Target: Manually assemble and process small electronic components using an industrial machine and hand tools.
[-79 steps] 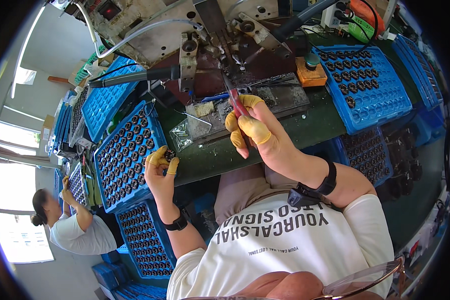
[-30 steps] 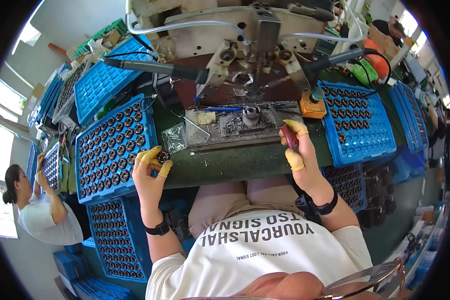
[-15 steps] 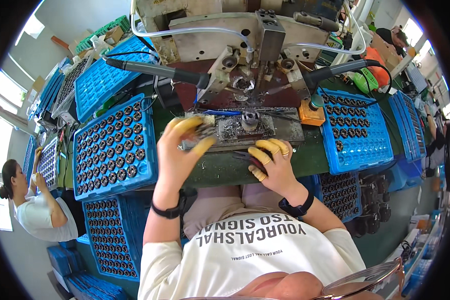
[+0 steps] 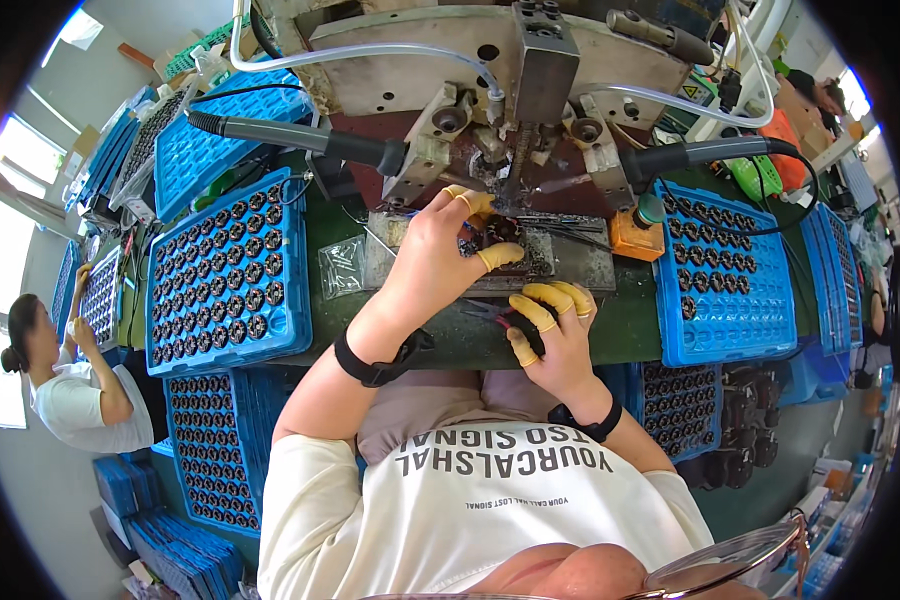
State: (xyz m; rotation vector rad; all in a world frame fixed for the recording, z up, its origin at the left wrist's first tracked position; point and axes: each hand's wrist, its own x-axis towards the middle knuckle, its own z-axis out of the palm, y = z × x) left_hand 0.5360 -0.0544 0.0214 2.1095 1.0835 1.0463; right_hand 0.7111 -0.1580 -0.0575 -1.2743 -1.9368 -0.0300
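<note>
My left hand [image 4: 438,255], with yellow finger cots on its fingertips, grips a small dark round motor stator [image 4: 498,238] between thumb and fingers. The stator is at the fixture in the middle of the metal base [image 4: 585,265], under the machine's vertical block [image 4: 545,65]; the post beneath it is hidden. My right hand [image 4: 558,335], also in yellow finger cots, is curled around the red handle of small pliers [image 4: 490,311]. The pliers' jaws point left, just in front of the base. Dark scraps lie around the fixture.
Two soldering irons, a left one [image 4: 300,140] and a right one [image 4: 705,152], point inward at the fixture. Blue trays of stators stand left [image 4: 300,330] and right [image 4: 730,345]. An orange box [image 4: 635,238] and a clear bag [image 4: 342,268] flank the base. A co-worker [image 4: 90,390] sits far left.
My left hand has moved right and away from me, bringing the stator from the base's left end to the fixture. My right hand stays nearly in place with the pliers.
</note>
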